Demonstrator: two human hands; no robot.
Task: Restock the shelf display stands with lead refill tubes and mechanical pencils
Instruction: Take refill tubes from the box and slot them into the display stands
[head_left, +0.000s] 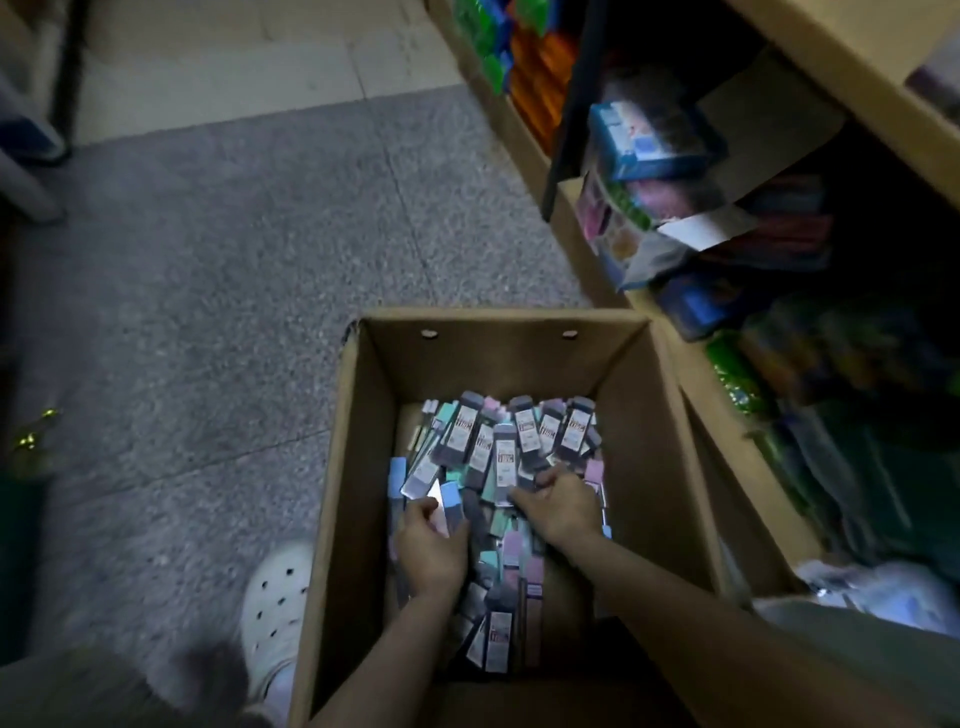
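Note:
An open cardboard box (363, 467) stands on the floor, holding several flat lead refill tubes (524, 431) in grey, teal, pink and blue, most with white labels. Both of my hands are down inside it. My left hand (431, 545) holds a few tubes with blue ends (449, 501), fingers curled round them. My right hand (558, 506) lies on the pile with its fingers curled into the tubes near a labelled grey one (503, 467). The frame shows no mechanical pencils that I can tell apart.
Low wooden shelves (587, 208) run along the right, stuffed with coloured packets and a blue box (649, 140). Grey speckled floor (234, 260) spreads to the left. My white perforated clog (275, 597) is beside the box's left wall. A plastic bag (883, 592) lies at right.

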